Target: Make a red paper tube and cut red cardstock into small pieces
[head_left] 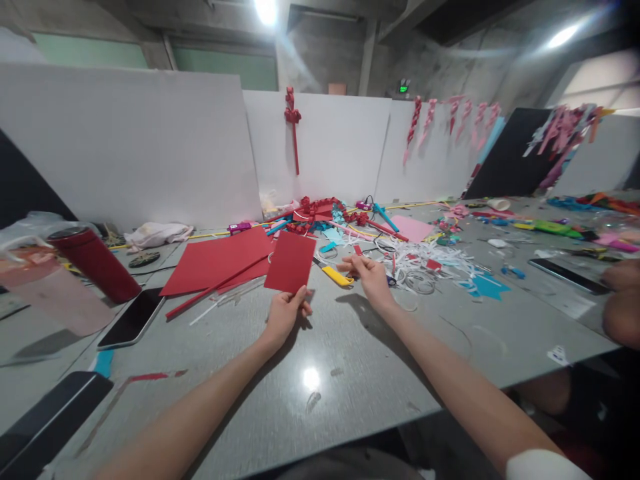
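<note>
My left hand (286, 319) pinches a small red paper rectangle (291, 261) by its bottom edge, between thumb and fingers, and holds it up above the table. My right hand (369, 277) hovers to the right of it, fingers loosely apart and pointing left, with nothing visible in them. Just left of the right fingertips lies a yellow utility knife (336, 275), blade toward the red paper. Behind my left hand is a larger red paper sheet (200, 261), with a thin red paper stick (207, 297) across it.
White paper shreds (425, 263) and red paper curls (320, 208) pile up behind my hands. At left stand a red tumbler (97, 263) and a pinkish jug (60, 300) beside a phone (134, 319). Another person's hand (623, 293) rests at right near a second phone (567, 275).
</note>
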{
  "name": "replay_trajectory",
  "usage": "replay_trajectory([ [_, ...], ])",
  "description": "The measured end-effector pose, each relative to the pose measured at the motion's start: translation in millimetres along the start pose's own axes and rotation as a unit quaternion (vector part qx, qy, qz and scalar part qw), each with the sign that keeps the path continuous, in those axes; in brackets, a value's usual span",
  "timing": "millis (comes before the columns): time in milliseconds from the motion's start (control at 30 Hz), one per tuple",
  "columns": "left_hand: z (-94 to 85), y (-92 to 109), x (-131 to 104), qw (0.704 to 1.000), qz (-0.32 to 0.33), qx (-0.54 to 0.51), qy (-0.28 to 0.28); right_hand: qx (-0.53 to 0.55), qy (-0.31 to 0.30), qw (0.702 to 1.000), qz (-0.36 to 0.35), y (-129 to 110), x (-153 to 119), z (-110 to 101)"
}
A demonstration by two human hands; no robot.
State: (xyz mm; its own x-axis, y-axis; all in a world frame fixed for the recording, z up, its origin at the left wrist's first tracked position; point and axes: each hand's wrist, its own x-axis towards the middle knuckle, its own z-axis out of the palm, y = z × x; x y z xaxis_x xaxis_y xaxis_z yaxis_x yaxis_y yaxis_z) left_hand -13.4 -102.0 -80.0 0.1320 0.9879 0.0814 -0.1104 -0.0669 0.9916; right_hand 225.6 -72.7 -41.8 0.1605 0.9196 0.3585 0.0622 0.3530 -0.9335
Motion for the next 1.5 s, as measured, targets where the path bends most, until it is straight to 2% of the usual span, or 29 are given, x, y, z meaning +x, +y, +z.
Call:
replay_trajectory([
  [67, -3.7, 2, 4, 0.999, 0.008, 0.003, 0.033, -0.095, -0.044, 0.994, -0.028, 2, -7, 7],
  [133, -4.5, 3, 4, 0.999, 0.003, 0.012, 0.037, -0.25, -0.07, 0.962, -0.085, 6, -13, 13],
  [233, -0.4, 4, -1, 0.997, -0.009, 0.07, -0.022, -0.483, -0.09, 0.857, -0.153, 12, -21, 19],
  [300, 2.0, 5, -8, 0.987, 0.002, 0.135, -0.081, -0.573, -0.098, 0.796, -0.169, 14, -25, 21],
  [333, 2.2, 5, -11, 0.98, 0.023, 0.171, -0.097, -0.599, -0.102, 0.775, -0.174, 15, -25, 21],
  [400, -0.5, 6, -18, 0.957, 0.112, 0.249, -0.097, -0.631, -0.108, 0.747, -0.182, 16, -26, 21],
  [467, -5.8, 9, -21, 0.913, 0.225, 0.325, -0.096, -0.646, -0.12, 0.732, -0.181, 17, -25, 20],
  [500, -8.7, 11, -21, 0.888, 0.269, 0.357, -0.107, -0.65, -0.126, 0.728, -0.177, 17, -25, 20],
  [567, -13.8, 15, -17, 0.85, 0.315, 0.404, -0.125, -0.653, -0.134, 0.725, -0.171, 18, -25, 19],
  [667, -19.8, 15, -5, 0.82, 0.34, 0.442, -0.129, -0.646, -0.137, 0.73, -0.177, 18, -27, 20],
  [800, -29.6, 4, 8, 0.806, 0.328, 0.455, -0.187, -0.639, -0.126, 0.737, -0.18, 16, -29, 22],
  [933, -35.9, -8, 14, 0.798, 0.307, 0.475, -0.21, -0.642, -0.136, 0.737, -0.162, 13, -28, 26],
  [1133, -33.5, -6, 14, 0.753, 0.302, 0.557, -0.181, -0.625, -0.146, 0.751, -0.152, 1, -36, 32],
  [1233, -33.7, -6, 17, 0.728, 0.297, 0.597, -0.156, -0.635, -0.154, 0.744, -0.14, -2, -42, 34],
  [1333, -34.9, -8, 20, 0.708, 0.301, 0.62, -0.156, -0.643, -0.17, 0.735, -0.132, 0, -44, 38],
  [1433, -35.2, -8, 21, 0.699, 0.305, 0.626, -0.162, -0.647, -0.187, 0.729, -0.122, 3, -43, 42],
  [1500, -34.9, -6, 21, 0.707, 0.299, 0.62, -0.159, -0.639, -0.195, 0.737, -0.098, 1, -40, 43],
])
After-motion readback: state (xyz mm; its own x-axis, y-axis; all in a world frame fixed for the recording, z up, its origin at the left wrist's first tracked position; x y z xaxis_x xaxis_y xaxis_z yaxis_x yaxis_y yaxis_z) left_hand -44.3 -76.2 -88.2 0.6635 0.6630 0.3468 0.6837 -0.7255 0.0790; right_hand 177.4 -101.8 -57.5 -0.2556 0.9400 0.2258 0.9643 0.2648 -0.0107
